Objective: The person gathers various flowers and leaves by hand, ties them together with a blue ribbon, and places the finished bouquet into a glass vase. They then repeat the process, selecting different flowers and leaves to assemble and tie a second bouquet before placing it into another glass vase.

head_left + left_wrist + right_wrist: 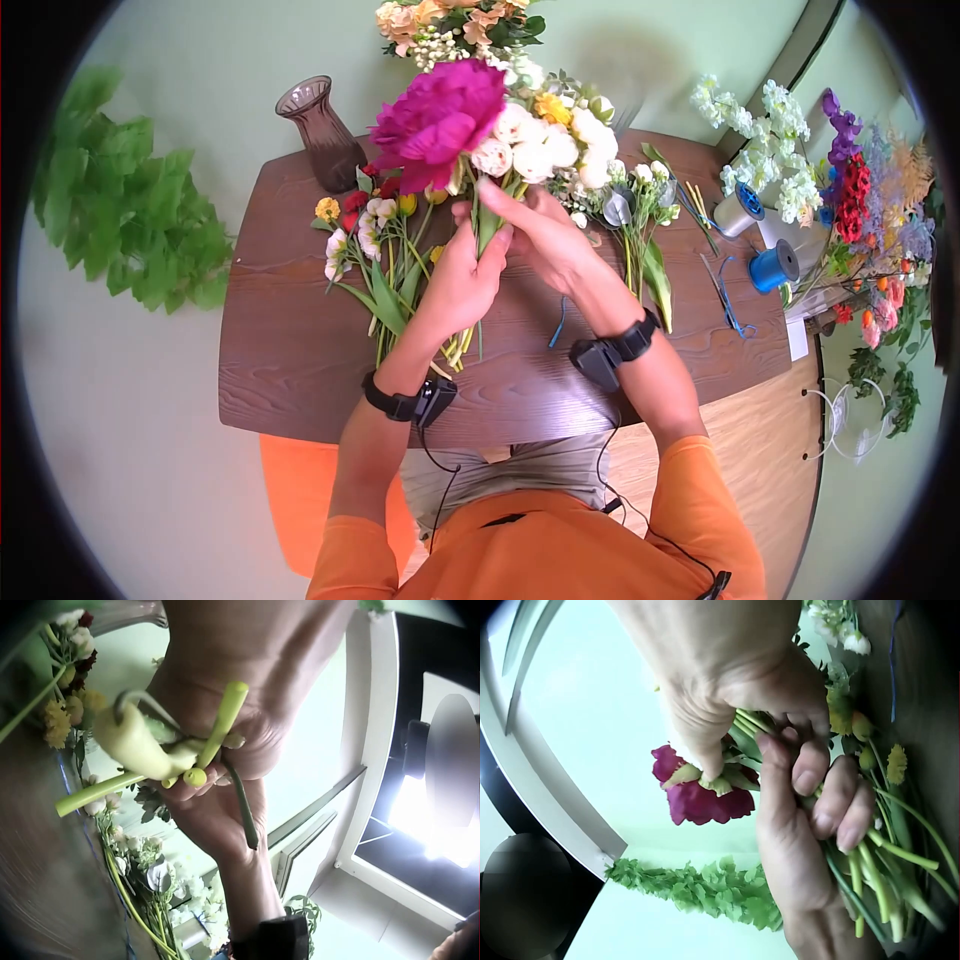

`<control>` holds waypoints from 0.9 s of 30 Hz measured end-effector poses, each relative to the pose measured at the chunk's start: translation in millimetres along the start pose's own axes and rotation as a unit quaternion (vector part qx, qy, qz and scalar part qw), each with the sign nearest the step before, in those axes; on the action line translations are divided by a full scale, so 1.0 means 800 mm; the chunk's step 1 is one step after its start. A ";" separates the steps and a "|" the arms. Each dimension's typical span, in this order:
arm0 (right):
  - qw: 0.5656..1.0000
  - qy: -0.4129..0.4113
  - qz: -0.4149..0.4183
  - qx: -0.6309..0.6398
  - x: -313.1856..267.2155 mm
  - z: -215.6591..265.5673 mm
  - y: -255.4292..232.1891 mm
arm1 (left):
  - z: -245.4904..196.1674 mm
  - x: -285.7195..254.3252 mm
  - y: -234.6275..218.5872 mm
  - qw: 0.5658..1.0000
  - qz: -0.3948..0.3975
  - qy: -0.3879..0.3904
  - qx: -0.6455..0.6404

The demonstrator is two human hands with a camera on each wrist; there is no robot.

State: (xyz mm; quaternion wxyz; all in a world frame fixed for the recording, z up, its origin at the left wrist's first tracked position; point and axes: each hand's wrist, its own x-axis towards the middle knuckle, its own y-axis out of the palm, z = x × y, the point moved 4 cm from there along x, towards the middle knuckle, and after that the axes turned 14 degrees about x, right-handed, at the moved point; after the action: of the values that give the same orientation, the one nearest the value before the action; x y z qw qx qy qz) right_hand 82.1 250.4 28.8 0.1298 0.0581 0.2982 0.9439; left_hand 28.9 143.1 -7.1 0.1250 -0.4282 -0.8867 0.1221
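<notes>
Left hand (465, 275) grips the stems of a half-built bouquet (500, 135), held upright above the bench (290, 340): a magenta peony with cream roses. Right hand (540, 235) pinches the same stems just above the left, fingers curled around them. Loose flowers (370, 230) lie on the bench beside a glass vase (320, 130), which stands without flowers. Ribbon spools (775, 265) wait at right, so binding looks undone.
</notes>
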 end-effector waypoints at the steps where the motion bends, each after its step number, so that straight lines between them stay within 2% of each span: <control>1: 0.997 -0.018 -0.080 0.010 -0.015 0.000 -0.004 | 0.000 -0.002 0.001 0.997 0.024 -0.047 -0.064; 2: 0.986 -0.036 -0.162 0.019 -0.027 0.002 -0.013 | -0.005 -0.003 -0.002 0.996 0.023 -0.048 -0.068; 4: 0.990 0.000 -0.139 -0.008 -0.049 0.010 -0.040 | -0.008 -0.005 -0.003 0.984 0.030 -0.097 -0.144; 6: 0.977 -0.022 -0.131 -0.165 -0.079 0.028 -0.065 | -0.005 -0.005 -0.007 0.982 0.033 -0.115 -0.146; 7: 0.977 -0.017 -0.133 -0.168 -0.090 0.028 -0.089 | -0.005 -0.004 -0.008 0.981 0.035 -0.113 -0.155; 9: 0.892 -0.039 -0.164 -0.419 -0.104 0.028 -0.130 | -0.006 -0.003 -0.010 0.978 0.042 -0.110 -0.172; 10: 0.891 -0.037 -0.165 -0.422 -0.109 0.026 -0.136 | -0.005 -0.002 -0.010 0.977 0.042 -0.111 -0.176; 12: 0.781 -0.029 -0.177 -0.598 -0.115 0.026 -0.127 | -0.004 -0.002 -0.009 0.976 0.041 -0.119 -0.180; 14: 0.774 -0.051 -0.165 -0.609 -0.115 0.017 -0.117 | -0.006 -0.003 -0.008 0.976 0.039 -0.120 -0.177; 16: 0.704 -0.091 -0.114 -0.695 -0.108 0.008 -0.106 | -0.006 -0.003 -0.009 0.975 0.034 -0.123 -0.180; 18: 0.707 -0.088 -0.112 -0.692 -0.098 0.001 -0.100 | -0.007 -0.002 -0.011 0.977 0.028 -0.117 -0.178; 20: 0.673 -0.127 -0.104 -0.721 -0.092 -0.005 -0.094 | -0.005 -0.003 -0.012 0.978 0.024 -0.112 -0.176; 21: 0.683 -0.083 -0.090 -0.720 -0.088 -0.009 -0.094 | -0.004 -0.003 -0.012 0.977 0.025 -0.111 -0.182; 24: 0.661 -0.124 -0.075 -0.737 -0.077 -0.028 -0.116 | -0.008 -0.003 -0.014 0.977 0.022 -0.103 -0.185; 27: 0.669 -0.147 -0.070 -0.725 -0.079 -0.031 -0.116 | -0.008 -0.003 -0.015 0.977 0.017 -0.105 -0.183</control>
State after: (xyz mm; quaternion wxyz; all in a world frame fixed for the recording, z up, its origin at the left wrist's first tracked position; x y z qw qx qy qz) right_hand 157.4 292.2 -47.2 0.2393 0.0629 -0.5005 0.8297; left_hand 23.6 134.6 2.7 -0.0513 -0.4440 -0.8945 0.0040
